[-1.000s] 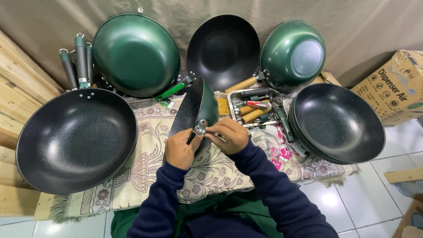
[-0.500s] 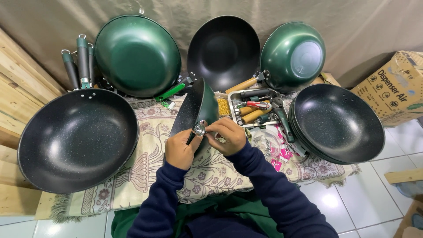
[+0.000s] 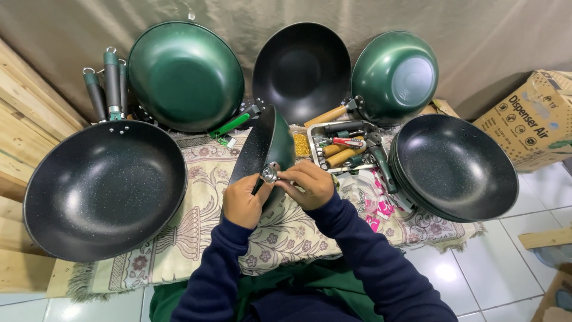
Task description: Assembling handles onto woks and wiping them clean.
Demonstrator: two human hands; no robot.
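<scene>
green wok (image 3: pixel 267 143) stands on edge, rim running up-down, both hands (image 3: pixel 244 200) gripping.

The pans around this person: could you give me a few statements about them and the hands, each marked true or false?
1. Both hands meet at a small silver metal fitting on the rim of the tilted green-and-black pan. True.
2. The left hand rests inside the big black speckled wok on the left. False: it is at the tilted pan.
3. A shallow metal tray of tools lies just beyond the right hand. True.
4. The cardboard box stands at the left edge. False: it is at the right.
5. The pans rest on a bare wooden tabletop. False: a patterned floral cloth lies under them.
</scene>
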